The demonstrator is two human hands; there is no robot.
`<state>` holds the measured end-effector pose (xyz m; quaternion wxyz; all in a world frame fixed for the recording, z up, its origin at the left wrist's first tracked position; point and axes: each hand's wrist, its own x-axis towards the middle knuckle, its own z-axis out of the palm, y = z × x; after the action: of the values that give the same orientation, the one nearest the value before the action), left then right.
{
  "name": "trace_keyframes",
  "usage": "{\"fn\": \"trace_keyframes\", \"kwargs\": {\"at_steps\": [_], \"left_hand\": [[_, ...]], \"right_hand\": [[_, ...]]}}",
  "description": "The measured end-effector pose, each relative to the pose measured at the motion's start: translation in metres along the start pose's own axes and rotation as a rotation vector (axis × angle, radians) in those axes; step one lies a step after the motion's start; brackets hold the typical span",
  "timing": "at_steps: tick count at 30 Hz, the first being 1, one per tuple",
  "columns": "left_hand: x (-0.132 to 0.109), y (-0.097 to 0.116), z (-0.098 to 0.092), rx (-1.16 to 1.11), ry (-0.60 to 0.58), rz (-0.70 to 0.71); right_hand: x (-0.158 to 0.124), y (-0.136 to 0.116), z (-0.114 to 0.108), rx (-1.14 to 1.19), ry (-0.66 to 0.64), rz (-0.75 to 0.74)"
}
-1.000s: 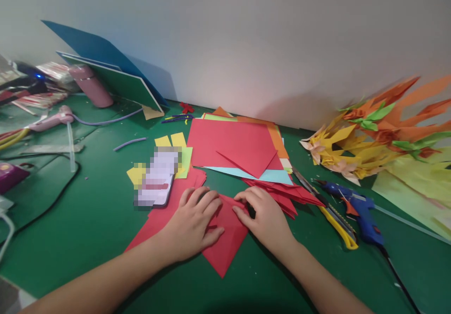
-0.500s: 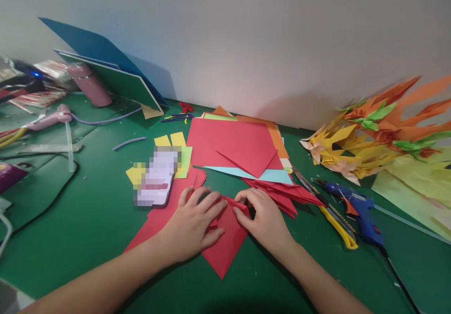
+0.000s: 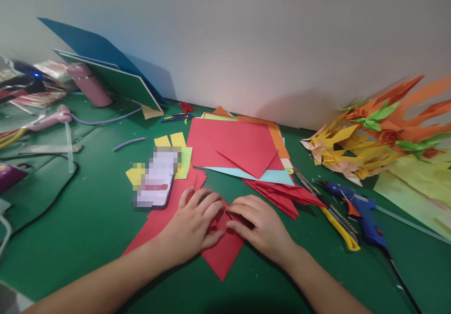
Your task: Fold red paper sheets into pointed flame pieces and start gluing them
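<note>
Green craft surface point(image 3: 88, 220) against a pale wall point(image 3: 246, 32): a folded red paper sheet point(image 3: 222, 255) lies dead centre, long axis pointing at the person, pinned under left hand point(image 3: 190, 227) and right hand point(image 3: 262, 227). Each grip is open and flat, clasping nothing, fingertips meeting over the fold. Phone point(image 3: 157, 182) lies just left, blue glue gun point(image 3: 359, 208) well right.
</note>
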<state>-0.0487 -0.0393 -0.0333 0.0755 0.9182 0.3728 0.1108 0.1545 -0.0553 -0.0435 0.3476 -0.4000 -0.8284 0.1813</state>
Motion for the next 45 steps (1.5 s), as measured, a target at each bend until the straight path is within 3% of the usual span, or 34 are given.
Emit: {"fn": "trace_keyframes", "kwargs": {"at_steps": [9, 15, 24, 30, 35, 40, 45], "left_hand": [[0.004, -0.001, -0.005, -0.028, -0.049, 0.053], [0.005, -0.005, -0.008, -0.215, -0.022, 0.050], [0.004, -0.016, -0.013, -0.374, 0.188, -0.172], [0.007, -0.027, -0.019, -0.469, 0.195, -0.336], [0.009, -0.029, -0.024, -0.610, 0.152, -0.377], [0.009, -0.029, -0.026, -0.672, 0.145, -0.390], [0.009, -0.029, -0.021, -0.688, 0.151, -0.435]], "right_hand": [[0.000, -0.003, -0.003, -0.172, -0.121, -0.069], [-0.002, -0.003, -0.001, -0.243, -0.143, -0.058], [-0.001, 0.002, 0.006, -0.389, -0.176, -0.017], [0.001, 0.000, 0.009, -0.475, -0.224, 0.003], [0.001, -0.004, 0.006, -0.387, -0.197, 0.030], [0.001, -0.002, 0.003, -0.243, -0.225, -0.126], [0.001, 0.000, -0.002, -0.194, -0.253, -0.133]]}}
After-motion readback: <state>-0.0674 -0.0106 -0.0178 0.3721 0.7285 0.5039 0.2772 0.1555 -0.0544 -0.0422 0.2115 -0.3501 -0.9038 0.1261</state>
